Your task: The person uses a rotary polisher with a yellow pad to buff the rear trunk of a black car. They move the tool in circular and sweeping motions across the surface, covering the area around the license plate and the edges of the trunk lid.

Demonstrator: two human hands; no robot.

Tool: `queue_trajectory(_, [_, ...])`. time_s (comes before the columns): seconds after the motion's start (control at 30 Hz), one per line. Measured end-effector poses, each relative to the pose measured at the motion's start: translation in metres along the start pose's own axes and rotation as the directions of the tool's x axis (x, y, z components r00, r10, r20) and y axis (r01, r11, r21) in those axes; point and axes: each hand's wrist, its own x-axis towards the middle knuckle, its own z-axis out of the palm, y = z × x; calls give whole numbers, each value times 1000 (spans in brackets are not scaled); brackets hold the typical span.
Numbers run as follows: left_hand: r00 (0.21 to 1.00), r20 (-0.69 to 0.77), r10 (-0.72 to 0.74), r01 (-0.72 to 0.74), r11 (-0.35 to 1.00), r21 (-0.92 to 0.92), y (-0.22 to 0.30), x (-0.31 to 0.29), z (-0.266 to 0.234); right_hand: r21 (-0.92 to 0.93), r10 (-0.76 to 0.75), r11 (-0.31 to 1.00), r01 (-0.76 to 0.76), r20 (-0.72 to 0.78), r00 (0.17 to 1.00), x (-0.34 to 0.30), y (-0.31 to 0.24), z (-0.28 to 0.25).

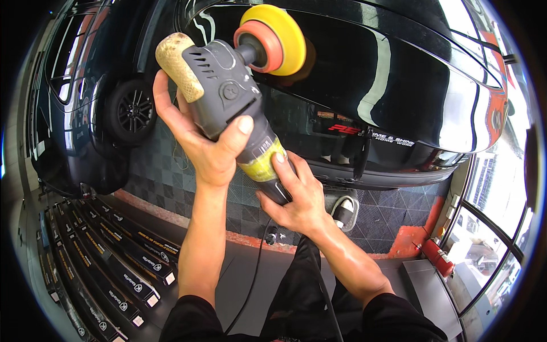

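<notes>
Both my hands carry a dark grey car polisher (231, 94), tilted with its head up and away from me. My left hand (208, 142) is wrapped round the body just below the head, thumb on top. Lower down, my right hand (302, 196) grips the rear handle, beside a yellow-green taped band. A worn tan grip cover sits on the polisher's upper left. At its far end is a yellow foam pad (290, 40) on an orange backing. The pad is over the glossy black car (336, 62); I cannot tell if it touches the paint.
A second dark car (74, 102) stands at the left. Several long black boxes (108, 251) lie lower left. The polisher's black cord (250, 290) hangs past my legs. A red fire extinguisher (437, 256) stands lower right, near glass panes. Grey tiles (387, 214) cover the floor.
</notes>
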Motion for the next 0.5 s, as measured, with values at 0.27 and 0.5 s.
queue_trajectory(0.27, [999, -39, 7, -6, 1000, 29, 0, 1, -6, -14, -36, 999, 36, 55, 998, 8, 2, 3])
queue_trajectory(0.5, [995, 29, 98, -99, 994, 37, 2, -9, 13, 43, -49, 998, 53, -88, 995, -10, 8, 5])
